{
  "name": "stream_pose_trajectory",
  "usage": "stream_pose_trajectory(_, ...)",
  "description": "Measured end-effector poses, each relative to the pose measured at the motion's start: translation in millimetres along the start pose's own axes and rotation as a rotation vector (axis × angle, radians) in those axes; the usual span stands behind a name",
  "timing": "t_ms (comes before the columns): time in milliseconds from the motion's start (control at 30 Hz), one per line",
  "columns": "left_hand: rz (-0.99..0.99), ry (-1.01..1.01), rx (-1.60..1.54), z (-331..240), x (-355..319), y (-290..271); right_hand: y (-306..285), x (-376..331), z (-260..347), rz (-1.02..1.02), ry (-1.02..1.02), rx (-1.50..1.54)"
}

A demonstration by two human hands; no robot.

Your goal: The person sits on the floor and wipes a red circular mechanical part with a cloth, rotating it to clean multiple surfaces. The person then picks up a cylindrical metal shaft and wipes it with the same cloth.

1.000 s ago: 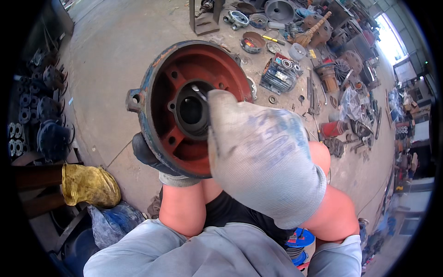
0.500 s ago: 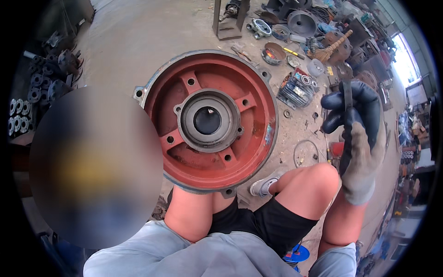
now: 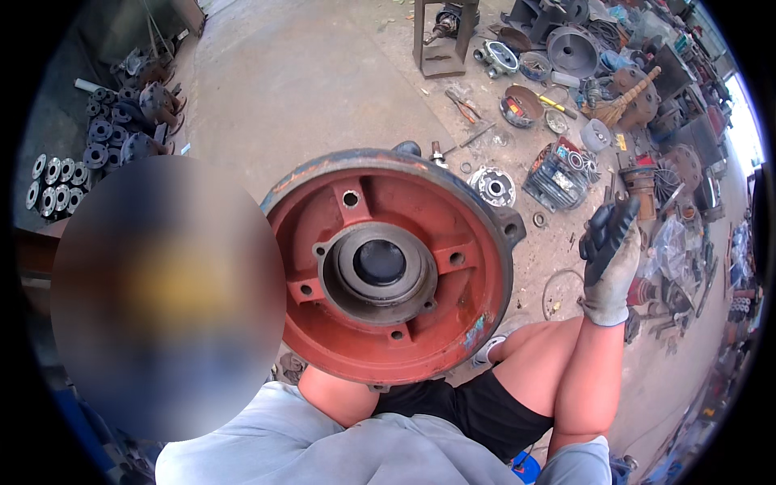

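Note:
A big round cast-iron end cover (image 3: 477, 303), red inside with a dark rim, several bolt holes and a central bore, is tilted above my lap. My left hand (image 3: 406, 149) is mostly hidden behind it; a black gloved fingertip shows over its far rim, so the hand seems to support it from beneath. Off to the right, my right hand (image 3: 612, 255), in a grey-white glove with black coating, is raised and closed around a slim metal wrench (image 3: 621, 196). Only the wrench's forked tip sticks out above the fingers.
On the floor ahead lie pliers (image 3: 462, 107), a round flange (image 3: 493, 187), a finned motor housing (image 3: 558, 179), a pan (image 3: 521, 105) and a straw broom (image 3: 626, 103). A metal stand (image 3: 443, 40) stands farther off. Stacked flanges (image 3: 61, 184) sit at left. A blurred patch hides the near left.
The end cover has tilted and sits lower and slightly right in the picture, and a fingertip now shows at its rim. My right hand has moved lower, its wrench less visible. The view has shifted.

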State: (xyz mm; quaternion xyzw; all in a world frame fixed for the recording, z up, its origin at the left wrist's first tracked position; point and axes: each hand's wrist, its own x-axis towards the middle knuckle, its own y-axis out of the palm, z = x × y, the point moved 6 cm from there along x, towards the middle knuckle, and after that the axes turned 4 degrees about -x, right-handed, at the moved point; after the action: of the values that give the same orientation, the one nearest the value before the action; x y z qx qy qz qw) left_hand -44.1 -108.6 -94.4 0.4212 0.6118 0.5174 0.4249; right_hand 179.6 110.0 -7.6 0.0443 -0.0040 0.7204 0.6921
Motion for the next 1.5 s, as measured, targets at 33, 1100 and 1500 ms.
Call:
stream_pose_trajectory(33, -0.008, -0.002, 0.0, 2.8, -1.4, -1.2, -2.7, 0.8, -3.5, -0.042, 0.019, 0.043)
stream_pose_trajectory(1100, -0.138, 0.07, 0.13, -84.4, 7.3, -16.8, -145.3, -136.2, -480.2, 0.695, 0.631, -1.497)
stream_pose_trajectory(1500, -0.309, 0.08, 0.187, -89.1, -1.9, -28.0, -130.3, 20.8, -434.5, 0.108, 0.289, -1.495)
